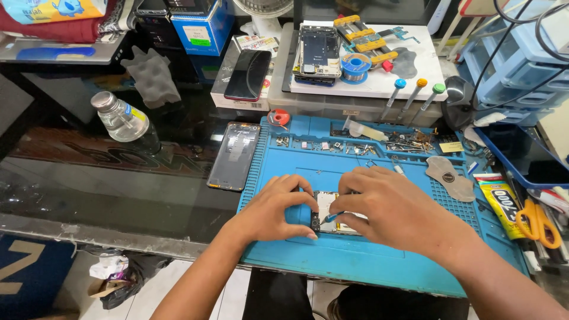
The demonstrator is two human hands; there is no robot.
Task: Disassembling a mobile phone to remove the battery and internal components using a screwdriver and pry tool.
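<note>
An opened phone body (325, 208) lies on the blue repair mat (355, 255), mostly covered by both hands. My left hand (275, 208) presses on its left edge with fingers curled around it. My right hand (396, 208) rests over its right side and pinches a small blue-tipped tool (332, 217) against the phone's lower left corner. The phone's inner parts are largely hidden under the fingers.
A detached phone back (232, 156) lies left of the mat, a clear bottle (121, 118) beyond it. Screws and small parts fill the mat's top trays (355, 145). Three screwdrivers (411, 98), a glue tube (501, 201) and orange scissors (538, 221) sit at the right.
</note>
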